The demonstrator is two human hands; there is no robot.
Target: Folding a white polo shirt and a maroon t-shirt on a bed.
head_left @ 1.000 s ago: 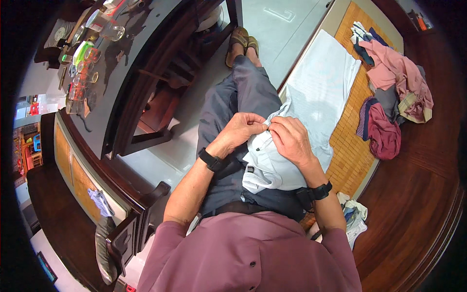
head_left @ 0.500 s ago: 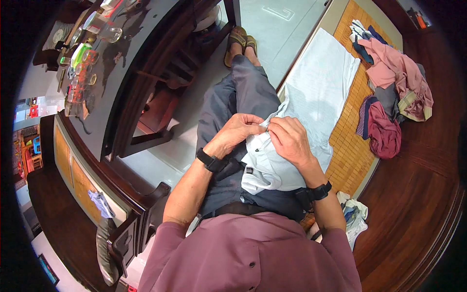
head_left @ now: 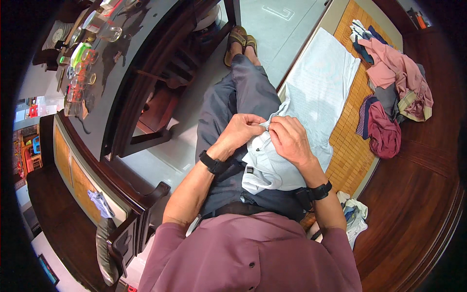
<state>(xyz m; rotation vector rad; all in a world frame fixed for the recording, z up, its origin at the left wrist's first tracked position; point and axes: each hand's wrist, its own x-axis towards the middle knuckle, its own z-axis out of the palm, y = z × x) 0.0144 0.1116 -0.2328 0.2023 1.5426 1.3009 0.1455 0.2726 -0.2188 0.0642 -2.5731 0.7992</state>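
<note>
Clock centred on the fingertips, 12 at the upper edge.

Item: pale grey shirt (head_left: 321, 73), one. Spread from the fingertips toward 1 o'clock over a slatted bamboo mat (head_left: 345, 165); nearer end gathered on the lap at 6 o'clock, over dark grey trousers (head_left: 216, 109). Dark button (head_left: 258, 150) at 7 o'clock.

Left hand (head_left: 242, 130): at 9 o'clock, thumb and forefinger pinching the shirt's edge. Black band (head_left: 211, 162) on its wrist.

Right hand (head_left: 291, 138): at 4 o'clock, thumb and forefinger pinching the same edge, tips just beside the left's; other fingers curled close together. Whether a button lies between the tips: cannot tell.

Surroundings: pink garment (head_left: 382, 58), heaped, between 2 and 3 o'clock; maroon garment (head_left: 384, 134), 3 o'clock; sandals (head_left: 237, 41), between 11 and 12; drinking glasses (head_left: 80, 82), between 9 and 10.
</note>
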